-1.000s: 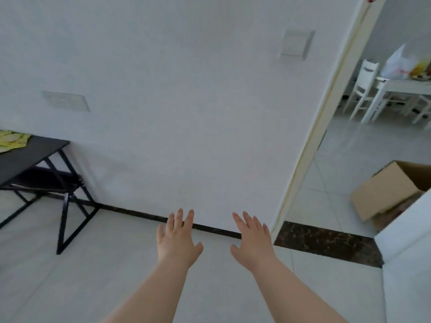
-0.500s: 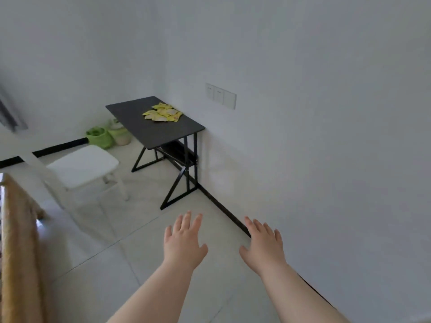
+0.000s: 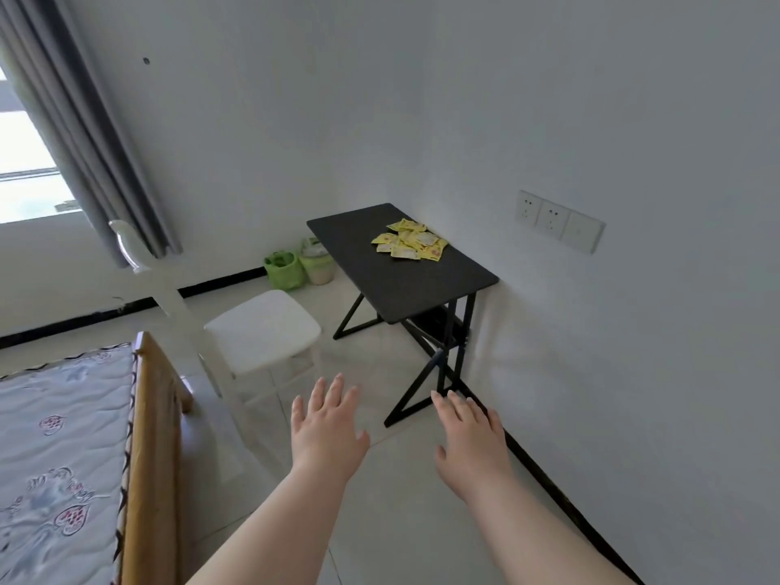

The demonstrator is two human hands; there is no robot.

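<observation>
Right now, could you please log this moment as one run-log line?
left hand: open, empty | right hand: open, empty | yellow packets: piled on black table, untouched | white chair: beside table

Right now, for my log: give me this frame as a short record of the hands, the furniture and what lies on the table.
left hand: open, fingers spread, holds nothing, over the floor
right hand: open, holds nothing, near the table's foot
black table: in the corner, against the right wall
yellow packets: loose heap on the table's far end
white chair: left of the table
green bag: on the floor by the far wall
bed: lower left, wooden frame
wall sockets: right wall, above the table
</observation>
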